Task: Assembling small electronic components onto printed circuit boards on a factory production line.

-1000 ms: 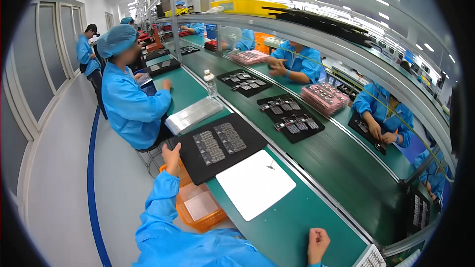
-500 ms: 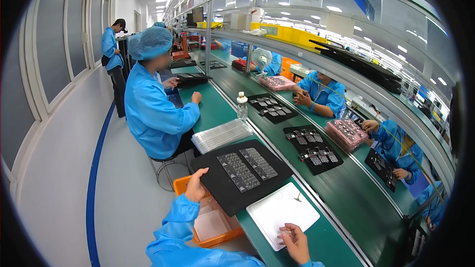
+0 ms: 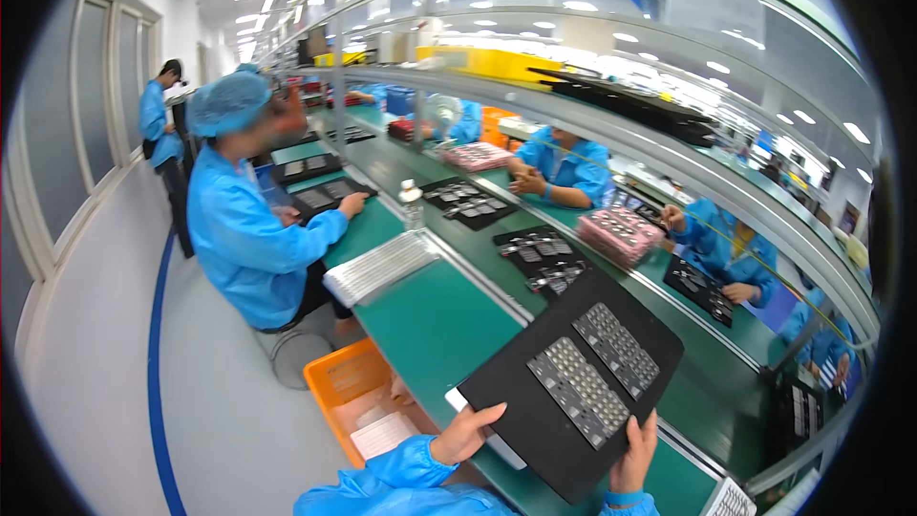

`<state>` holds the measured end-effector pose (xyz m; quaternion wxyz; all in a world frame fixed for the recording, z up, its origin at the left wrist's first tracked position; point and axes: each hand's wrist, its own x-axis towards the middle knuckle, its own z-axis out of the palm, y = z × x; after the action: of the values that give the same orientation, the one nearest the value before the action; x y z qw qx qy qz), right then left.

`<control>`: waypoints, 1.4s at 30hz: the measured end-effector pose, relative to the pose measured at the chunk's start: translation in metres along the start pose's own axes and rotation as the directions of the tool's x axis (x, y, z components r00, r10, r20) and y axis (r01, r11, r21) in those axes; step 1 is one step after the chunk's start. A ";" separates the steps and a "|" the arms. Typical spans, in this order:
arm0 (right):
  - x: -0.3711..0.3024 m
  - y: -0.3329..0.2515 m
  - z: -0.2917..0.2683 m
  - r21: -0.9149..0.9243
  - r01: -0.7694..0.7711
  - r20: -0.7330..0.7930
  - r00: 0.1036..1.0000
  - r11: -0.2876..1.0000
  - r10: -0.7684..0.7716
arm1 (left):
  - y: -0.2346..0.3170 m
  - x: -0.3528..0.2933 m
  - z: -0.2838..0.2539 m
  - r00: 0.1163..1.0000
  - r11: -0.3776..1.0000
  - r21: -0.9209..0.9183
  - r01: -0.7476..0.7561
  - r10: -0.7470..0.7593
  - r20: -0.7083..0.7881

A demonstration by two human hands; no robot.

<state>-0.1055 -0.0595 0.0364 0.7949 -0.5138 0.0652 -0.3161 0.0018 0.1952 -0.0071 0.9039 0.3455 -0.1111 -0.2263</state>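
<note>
Between both my hands a black flat tray (image 3: 521, 420) is held tilted above the bench. Two grey circuit panels (image 3: 579, 392) lie side by side on it, dotted with rows of small round pads. My left hand (image 3: 465, 433) grips the near left edge, thumb on top. On the near right edge, my right hand (image 3: 634, 456) is closed, with its fingers partly hidden. Part of a white board (image 3: 457, 399) peeks out from under the tray; the rest is covered.
A stack of clear plastic trays (image 3: 382, 268) and a bottle (image 3: 411, 207) stand farther along the green bench (image 3: 449, 311). Below its left edge sits an orange crate (image 3: 320, 373). Black trays with parts (image 3: 468, 201) lie on the line. A co-worker (image 3: 253, 229) sits at left.
The black tray has moved right, over the white board, and now tilts. My right hand, free before, has taken hold of its edge. The view has shifted right.
</note>
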 end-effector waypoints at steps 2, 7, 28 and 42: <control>-0.015 -0.026 -0.039 0.009 0.024 -0.065 0.998 1.000 -0.024 | -0.017 0.006 -0.001 0.957 0.938 -0.305 0.167 -0.079 0.280; -0.086 -0.096 -0.080 -0.146 -0.071 -0.287 0.958 0.987 0.027 | -0.096 0.042 0.007 0.448 0.575 -0.209 0.791 -0.311 0.838; -0.226 -0.095 -0.172 -0.197 0.380 -0.666 0.624 0.904 -0.408 | -0.122 -0.012 0.079 0.764 0.793 0.156 0.589 -0.609 0.213; -0.285 -0.133 -0.208 -0.413 0.663 -0.709 0.197 0.625 -0.678 | -0.143 -0.051 0.070 0.549 0.646 0.128 0.752 -0.722 0.421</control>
<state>-0.4782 -0.0947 -0.0089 0.4436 -0.2858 0.1982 -0.8260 -0.1153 0.0852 -0.0544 0.6869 0.2696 -0.1470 -0.6587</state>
